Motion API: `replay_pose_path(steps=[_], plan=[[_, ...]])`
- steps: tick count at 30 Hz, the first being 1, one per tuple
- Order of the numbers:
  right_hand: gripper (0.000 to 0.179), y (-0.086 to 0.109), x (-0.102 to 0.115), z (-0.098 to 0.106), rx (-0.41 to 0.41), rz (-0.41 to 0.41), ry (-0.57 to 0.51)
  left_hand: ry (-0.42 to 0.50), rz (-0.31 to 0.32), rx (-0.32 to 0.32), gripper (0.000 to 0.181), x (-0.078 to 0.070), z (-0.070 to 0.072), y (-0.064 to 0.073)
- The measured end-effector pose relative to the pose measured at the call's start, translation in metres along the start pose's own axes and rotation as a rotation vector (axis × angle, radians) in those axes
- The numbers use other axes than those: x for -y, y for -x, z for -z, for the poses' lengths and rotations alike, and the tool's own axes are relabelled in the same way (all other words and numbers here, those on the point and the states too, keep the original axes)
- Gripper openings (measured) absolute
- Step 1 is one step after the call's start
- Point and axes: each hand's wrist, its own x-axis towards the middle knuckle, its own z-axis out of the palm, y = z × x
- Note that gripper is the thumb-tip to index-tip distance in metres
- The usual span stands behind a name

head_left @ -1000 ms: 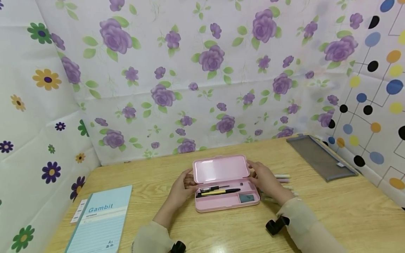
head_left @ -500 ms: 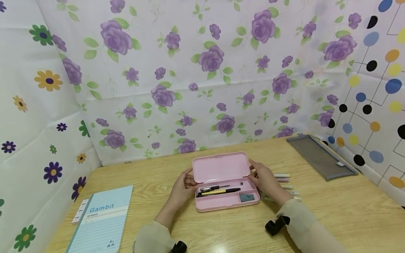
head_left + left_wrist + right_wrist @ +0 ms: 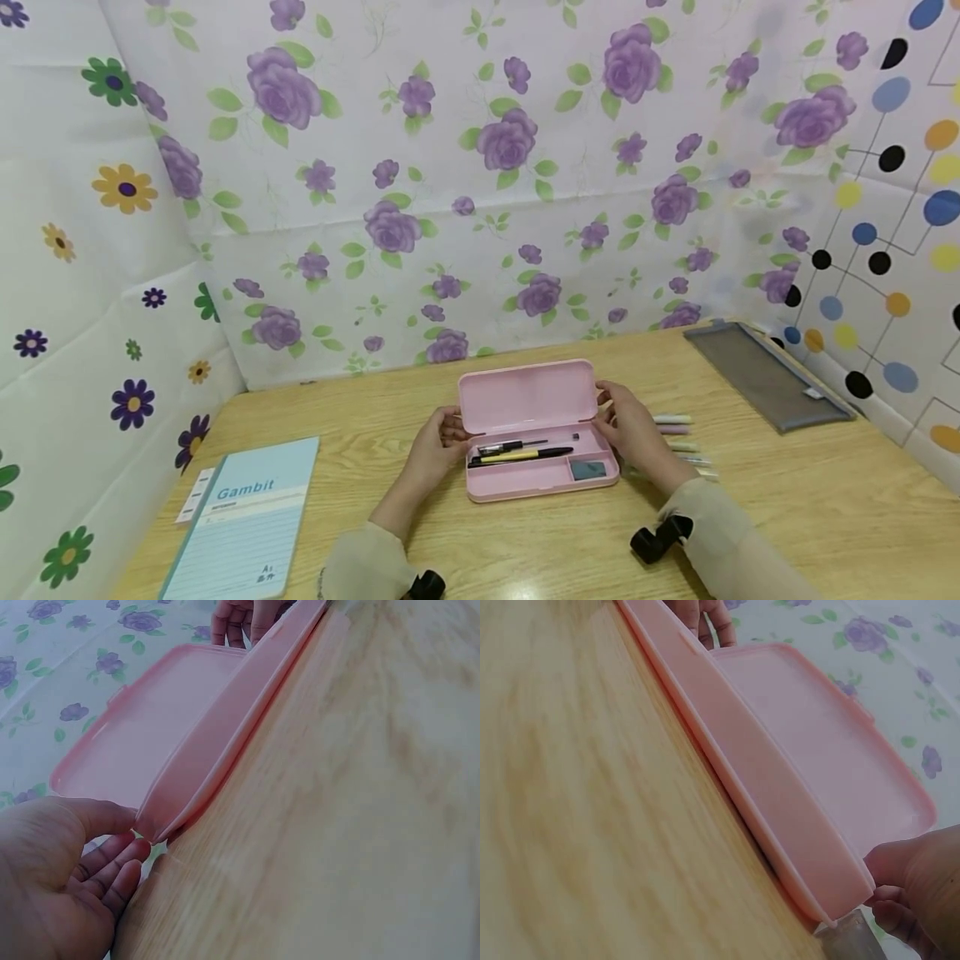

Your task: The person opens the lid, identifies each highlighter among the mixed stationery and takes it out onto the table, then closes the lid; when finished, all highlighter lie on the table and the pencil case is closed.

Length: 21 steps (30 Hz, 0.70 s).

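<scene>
Hands flank pink pencil case (image 3: 542,479): left hand (image 3: 433,446), right hand (image 3: 636,433) pinch lid (image 3: 527,397) ends; best lower lid evenly, fingers clear of rim.

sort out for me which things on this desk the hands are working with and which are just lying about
In hand:
pink pencil case, lid up
left hand at its left end
right hand at its right end
pens inside it

Lying about:
blue notebook
grey pouch
loose pens behind the right hand
</scene>
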Motion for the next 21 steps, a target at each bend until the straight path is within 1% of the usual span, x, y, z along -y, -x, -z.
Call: replay_pose_path(steps=[6,10,14,17,21], plan=[[0.041,0.0016,0.0014,-0.0001,-0.03,-0.008,-0.029,0.014,-0.018,-0.007,0.034,0.0022,-0.0004,0.0007],[0.034,0.0034,0.0001,0.0003,-0.03,0.007,-0.018,0.007,-0.034,0.005,0.032,0.0025,-0.0005,0.002],[0.03,0.0042,-0.0015,0.0011,-0.024,0.031,0.003,-0.01,-0.025,0.018,0.031,0.0027,0.0001,0.0025],[0.033,0.0034,-0.002,0.0031,-0.009,0.043,0.021,-0.011,-0.023,0.024,0.031,0.003,0.0005,0.0021],[0.055,0.0019,0.0011,0.0097,0.044,0.061,0.06,0.015,-0.026,0.017,0.03,0.003,0.0005,0.0015]])
